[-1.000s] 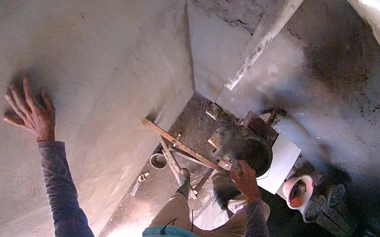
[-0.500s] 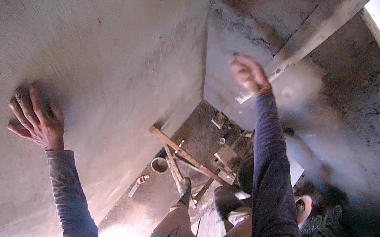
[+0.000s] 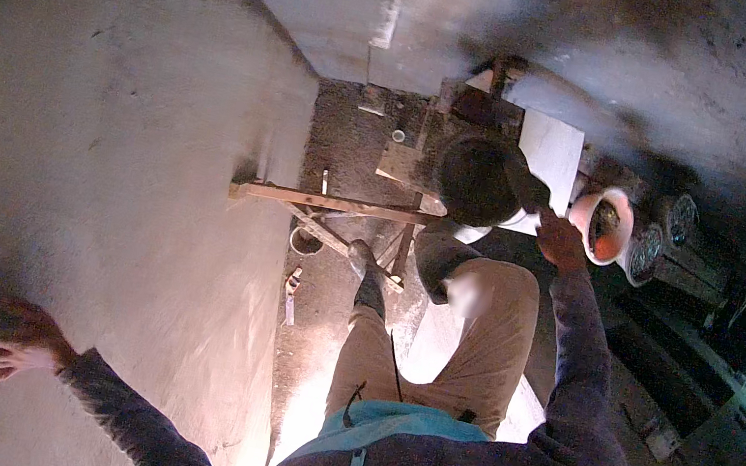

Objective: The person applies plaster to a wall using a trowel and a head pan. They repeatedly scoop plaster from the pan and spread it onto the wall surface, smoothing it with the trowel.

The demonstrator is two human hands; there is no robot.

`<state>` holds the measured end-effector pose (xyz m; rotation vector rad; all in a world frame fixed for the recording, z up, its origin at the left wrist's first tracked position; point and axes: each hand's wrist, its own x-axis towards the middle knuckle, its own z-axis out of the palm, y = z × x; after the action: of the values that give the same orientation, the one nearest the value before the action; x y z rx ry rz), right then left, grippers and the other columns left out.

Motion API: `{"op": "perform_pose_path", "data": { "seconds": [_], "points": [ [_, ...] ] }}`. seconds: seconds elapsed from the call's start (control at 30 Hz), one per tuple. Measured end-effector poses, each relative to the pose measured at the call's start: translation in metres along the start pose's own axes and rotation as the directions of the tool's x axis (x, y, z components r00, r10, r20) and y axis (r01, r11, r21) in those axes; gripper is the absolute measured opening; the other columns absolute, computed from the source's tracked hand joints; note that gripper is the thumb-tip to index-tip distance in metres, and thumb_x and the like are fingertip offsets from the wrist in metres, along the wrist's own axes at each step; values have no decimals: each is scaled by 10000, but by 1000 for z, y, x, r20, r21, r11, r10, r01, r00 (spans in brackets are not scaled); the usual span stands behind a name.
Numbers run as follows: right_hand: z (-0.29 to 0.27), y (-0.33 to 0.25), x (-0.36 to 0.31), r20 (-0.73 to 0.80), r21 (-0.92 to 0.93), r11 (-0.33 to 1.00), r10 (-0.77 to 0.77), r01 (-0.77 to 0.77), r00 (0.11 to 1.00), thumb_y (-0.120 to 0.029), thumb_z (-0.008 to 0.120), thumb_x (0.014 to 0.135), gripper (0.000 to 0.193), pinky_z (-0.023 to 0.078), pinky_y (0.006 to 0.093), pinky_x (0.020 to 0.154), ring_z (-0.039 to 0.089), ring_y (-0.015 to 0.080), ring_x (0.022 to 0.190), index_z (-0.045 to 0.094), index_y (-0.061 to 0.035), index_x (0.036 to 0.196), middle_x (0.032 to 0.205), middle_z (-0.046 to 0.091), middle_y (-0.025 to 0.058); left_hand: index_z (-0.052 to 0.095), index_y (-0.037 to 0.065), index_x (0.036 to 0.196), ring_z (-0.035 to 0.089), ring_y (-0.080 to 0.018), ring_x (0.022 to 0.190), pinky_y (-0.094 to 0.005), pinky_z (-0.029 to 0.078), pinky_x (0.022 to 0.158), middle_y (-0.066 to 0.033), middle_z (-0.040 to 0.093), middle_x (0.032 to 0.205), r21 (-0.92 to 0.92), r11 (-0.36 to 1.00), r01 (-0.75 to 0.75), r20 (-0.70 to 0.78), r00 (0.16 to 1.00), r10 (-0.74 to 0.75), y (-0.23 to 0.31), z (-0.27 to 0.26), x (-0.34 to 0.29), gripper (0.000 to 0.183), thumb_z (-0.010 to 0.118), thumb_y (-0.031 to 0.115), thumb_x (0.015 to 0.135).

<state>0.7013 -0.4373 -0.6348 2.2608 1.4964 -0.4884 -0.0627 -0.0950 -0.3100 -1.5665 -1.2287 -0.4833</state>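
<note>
My left hand [image 3: 14, 343] rests on the grey plastered wall [image 3: 150, 194] at the left, fingers spread and holding nothing. Out in front on the right, my right hand [image 3: 563, 243] is closed round the handle of a dark trowel [image 3: 529, 183]. The trowel's blade reaches over the right rim of a round black tub [image 3: 473, 189]; its outline is hard to make out against the dark tub. What lies inside the tub is too dark to tell.
Below the left wall a wooden trestle [image 3: 338, 204] stands near my feet, with a small bucket [image 3: 306, 241] beside it. A white board [image 3: 548, 159] lies behind the trowel. Farther right are a pale bucket [image 3: 583, 210] with an orange inside and several roundish containers [image 3: 681, 219].
My view has turned right and downward. My right hand has come away from the far wall down to the black tub. The left hand remains at the left wall, now lower in view.
</note>
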Motion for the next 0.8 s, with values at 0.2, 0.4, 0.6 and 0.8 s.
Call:
{"op": "perform_pose_path", "data": {
  "seconds": [0.2,0.4,0.6,0.8],
  "points": [
    [120,-41,117,267,-151,824,-499,547,825,-217,610,907,249,584,543,773,713,368,958,706,-70,1084,1019,711,227,508,205,1514,199,-267,1596,-671,-133,1226,-86,307,1694,-501,853,148,718,621,315,177,-41,-213,542,622,302,993],
    [172,-21,20,-244,374,880,-213,295,946,-302,608,987,273,564,503,842,692,364,966,656,-61,1107,1079,674,247,581,170,1433,382,-251,1513,-673,32,1239,-87,511,1557,-596,672,440,770,75,634,222,-191,-402,449,607,346,1021],
    [137,-21,-14,-319,503,841,-34,200,947,-381,766,885,464,552,540,732,694,467,878,609,-24,1137,986,711,239,623,106,1374,629,-392,1253,-495,488,1075,-238,649,1352,-225,786,575,696,-470,543,181,-260,-504,554,559,507,997],
    [-62,-101,-19,-80,652,735,-177,186,981,-250,694,926,361,534,531,782,673,479,929,564,-18,1169,1034,676,272,656,175,1329,732,-354,1041,-469,565,933,-237,744,1104,54,606,793,867,-339,367,190,-247,-488,407,627,419,1005]
  ]
}}
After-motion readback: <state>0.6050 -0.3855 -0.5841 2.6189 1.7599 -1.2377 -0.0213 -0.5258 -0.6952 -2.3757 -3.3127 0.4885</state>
